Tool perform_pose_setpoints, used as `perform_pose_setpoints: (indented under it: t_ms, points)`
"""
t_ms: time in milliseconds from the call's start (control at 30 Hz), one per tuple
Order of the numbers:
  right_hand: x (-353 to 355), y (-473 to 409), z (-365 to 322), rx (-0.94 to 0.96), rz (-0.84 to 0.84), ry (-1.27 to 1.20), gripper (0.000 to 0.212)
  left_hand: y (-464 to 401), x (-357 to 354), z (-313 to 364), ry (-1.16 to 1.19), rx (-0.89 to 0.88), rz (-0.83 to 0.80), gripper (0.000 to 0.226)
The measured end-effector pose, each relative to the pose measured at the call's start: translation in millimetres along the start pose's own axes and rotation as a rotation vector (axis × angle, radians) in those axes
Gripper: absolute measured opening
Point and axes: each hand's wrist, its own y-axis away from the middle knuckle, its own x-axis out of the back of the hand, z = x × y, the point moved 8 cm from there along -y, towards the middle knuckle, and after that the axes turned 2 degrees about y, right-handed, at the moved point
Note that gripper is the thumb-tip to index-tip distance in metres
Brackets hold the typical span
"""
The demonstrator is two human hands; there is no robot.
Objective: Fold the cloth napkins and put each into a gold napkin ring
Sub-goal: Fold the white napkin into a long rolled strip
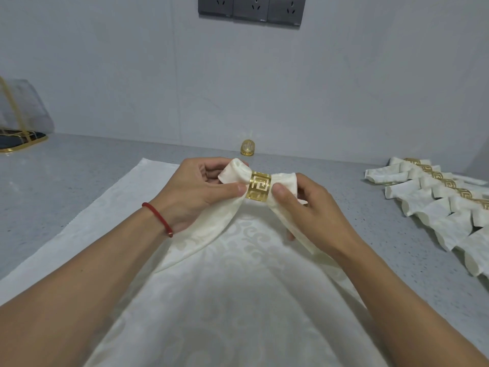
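A rolled cream napkin (234,172) runs through a gold cut-out ring (259,185), held above a flat cream napkin (238,287) spread on the grey counter. My left hand (201,186) pinches the roll just left of the ring, thumb on top. My right hand (309,207) grips the roll on the ring's right side. Both ends of the roll hang down toward the flat napkin.
A row of several ringed napkins (436,205) lies along the right of the counter (66,186). One loose gold ring (248,147) stands by the back wall. A gold-framed stand (18,128) sits far left. Wall sockets (251,9) are above.
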Motion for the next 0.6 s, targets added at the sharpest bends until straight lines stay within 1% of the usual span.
perform_pose_setpoints:
  t_ms: [100, 167, 233, 333, 433, 500, 533, 600]
  points:
    - [-3.7, 2.2, -2.3, 0.025, 0.008, -0.026, 0.044, 0.1, -4.2, -3.4, 0.015, 0.008, -0.012, 0.042]
    - [-5.2, 1.2, -2.3, 0.032, 0.024, -0.058, 0.04, 0.8, -7.1, -2.1, -0.028, -0.014, -0.038, 0.041]
    - [-2.6, 0.2, 0.8, -0.009, 0.034, -0.095, 0.035, 2.1, -9.7, 0.0, -0.105, -0.026, -0.076, 0.039]
    - [4.3, -1.1, 4.7, -0.041, 0.042, -0.051, 0.035, 4.1, -13.9, -2.6, -0.184, -0.011, -0.137, 0.039]
    - [-0.4, 0.0, 5.5, -0.073, -0.004, -0.077, 0.035, 4.6, -12.8, -6.0, -0.153, 0.0, -0.1, 0.04]
    - [0.7, -2.0, 7.7, -0.131, -0.026, -0.155, 0.032, 3.7, -10.9, -6.9, -0.12, 0.004, -0.073, 0.041]
    - [1.9, -2.7, 11.0, -0.174, -0.051, -0.222, 0.034, 3.9, -10.0, -8.7, -0.108, 0.013, -0.058, 0.042]
    - [7.6, -3.7, 17.2, -0.25, -0.092, -0.308, 0.045, 1.5, -7.4, -11.6, -0.096, 0.041, -0.036, 0.043]
